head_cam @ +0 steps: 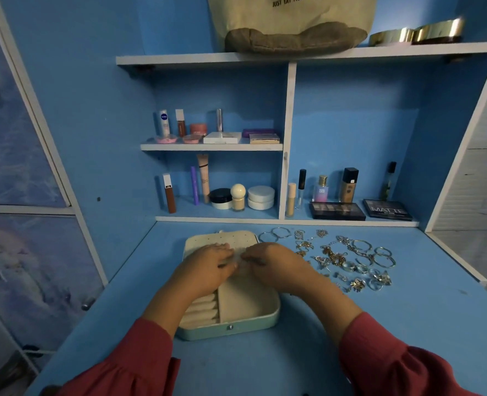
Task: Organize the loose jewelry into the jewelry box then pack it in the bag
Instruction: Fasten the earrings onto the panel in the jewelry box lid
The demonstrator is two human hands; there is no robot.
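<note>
Both hands are meeting over the open box (236, 315), the left hand (208, 267) lying flat, the right hand (268, 260) seemingly pinching something tiny, and the jewelry (348, 260) is lying just right of the box, nearer the right hand.

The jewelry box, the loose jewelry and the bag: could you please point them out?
jewelry box (248, 305): head view, bare lining.
loose jewelry (348, 260): head view, middle of pile.
bag (293, 17): head view, front panel.
</note>
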